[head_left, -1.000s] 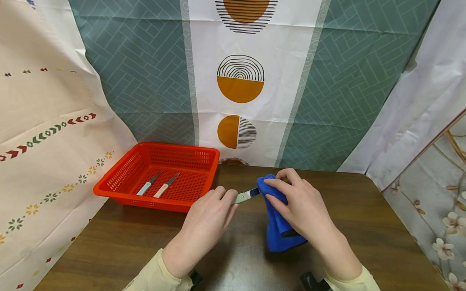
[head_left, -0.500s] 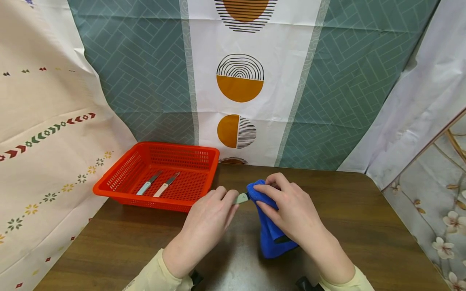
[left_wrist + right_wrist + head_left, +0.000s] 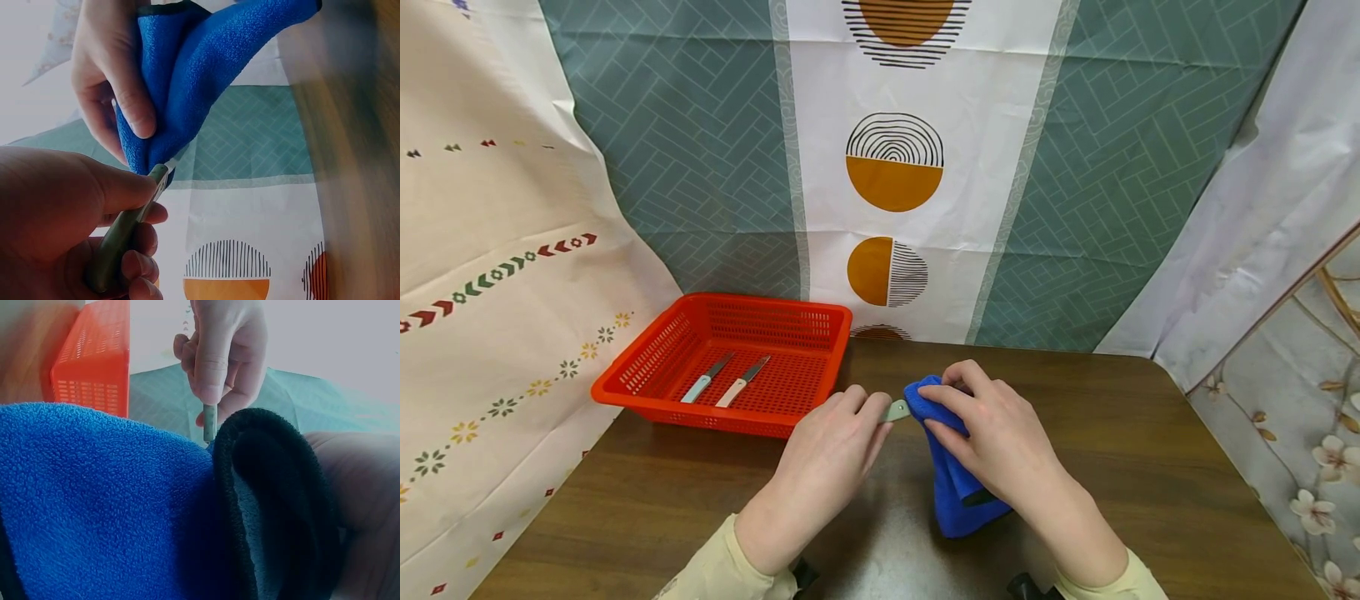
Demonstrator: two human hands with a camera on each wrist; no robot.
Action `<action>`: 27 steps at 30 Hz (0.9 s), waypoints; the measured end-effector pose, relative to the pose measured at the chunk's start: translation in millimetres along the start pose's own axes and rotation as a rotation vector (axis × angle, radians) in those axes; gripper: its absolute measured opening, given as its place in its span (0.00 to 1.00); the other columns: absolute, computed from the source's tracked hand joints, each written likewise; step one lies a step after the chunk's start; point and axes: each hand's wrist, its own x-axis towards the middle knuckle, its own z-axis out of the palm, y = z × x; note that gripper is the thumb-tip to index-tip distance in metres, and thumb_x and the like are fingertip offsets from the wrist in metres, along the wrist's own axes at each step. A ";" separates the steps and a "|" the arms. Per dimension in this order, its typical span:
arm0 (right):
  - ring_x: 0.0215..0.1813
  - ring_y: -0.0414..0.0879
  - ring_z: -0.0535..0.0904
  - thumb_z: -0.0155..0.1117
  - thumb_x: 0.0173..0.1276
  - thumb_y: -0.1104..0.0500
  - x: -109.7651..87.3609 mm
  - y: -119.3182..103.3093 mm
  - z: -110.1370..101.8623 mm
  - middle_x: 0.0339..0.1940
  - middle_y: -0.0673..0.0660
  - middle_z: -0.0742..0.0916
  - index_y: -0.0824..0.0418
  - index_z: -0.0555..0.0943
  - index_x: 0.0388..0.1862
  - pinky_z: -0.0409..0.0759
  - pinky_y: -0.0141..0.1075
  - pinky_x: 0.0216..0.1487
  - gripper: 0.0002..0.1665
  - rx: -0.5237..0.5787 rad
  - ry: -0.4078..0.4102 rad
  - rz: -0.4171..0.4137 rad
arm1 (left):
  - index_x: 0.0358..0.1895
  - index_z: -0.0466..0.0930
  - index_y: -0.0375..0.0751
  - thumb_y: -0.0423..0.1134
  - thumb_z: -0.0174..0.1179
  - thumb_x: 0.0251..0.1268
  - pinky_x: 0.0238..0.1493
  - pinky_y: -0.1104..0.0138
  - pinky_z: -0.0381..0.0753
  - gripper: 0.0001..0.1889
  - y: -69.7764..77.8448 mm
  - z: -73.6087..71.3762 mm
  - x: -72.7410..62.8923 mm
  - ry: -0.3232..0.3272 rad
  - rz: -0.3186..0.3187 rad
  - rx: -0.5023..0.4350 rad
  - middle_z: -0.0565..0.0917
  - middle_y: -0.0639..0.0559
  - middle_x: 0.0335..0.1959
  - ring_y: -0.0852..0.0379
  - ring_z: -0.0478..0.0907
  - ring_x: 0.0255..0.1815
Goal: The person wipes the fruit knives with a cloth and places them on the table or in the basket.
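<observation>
My left hand (image 3: 835, 450) grips the pale green handle of a small knife (image 3: 897, 410), which points to the right. Folded blue cloth (image 3: 951, 492) with dark edging covers nearly all of the blade. My right hand (image 3: 1000, 429) pinches that cloth around the blade, close to the handle end. In the left wrist view the green handle (image 3: 119, 247) lies across my left palm, and the cloth (image 3: 206, 69) wraps the blade just past my thumb. From the right wrist, the cloth (image 3: 100, 500) fills the lower left and hides the blade.
A red plastic basket (image 3: 647, 408) with perforated walls stands at the left of the brown wooden table (image 3: 1120, 467). Inside it lie a light blue-handled knife (image 3: 697, 387) and a pink-handled knife (image 3: 733, 392). Patterned cloth (image 3: 895, 83) hangs behind the table.
My right hand has moved left with the cloth along the blade to the handle, covering the stretch of blade that showed before. The left hand has stayed in place.
</observation>
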 end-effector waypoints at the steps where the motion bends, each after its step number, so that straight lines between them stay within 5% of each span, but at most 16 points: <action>1: 0.42 0.52 0.83 0.87 0.65 0.56 0.0 0.5 0.2 0.57 0.54 0.83 0.50 0.91 0.61 0.85 0.47 0.42 0.25 0.001 0.000 0.000 | 0.52 0.84 0.44 0.41 0.78 0.70 0.26 0.70 0.71 0.15 0.1 0.0 0.0 0.001 0.000 0.000 0.78 0.53 0.34 0.58 0.71 0.28; 27: 0.40 0.53 0.84 0.86 0.67 0.57 -0.7 16.4 -1.9 0.57 0.55 0.83 0.52 0.91 0.61 0.85 0.49 0.43 0.24 -0.020 -0.002 0.056 | 0.53 0.84 0.45 0.42 0.78 0.70 0.25 0.71 0.71 0.16 -0.8 1.5 -0.3 -0.002 -0.020 0.017 0.77 0.54 0.34 0.59 0.70 0.28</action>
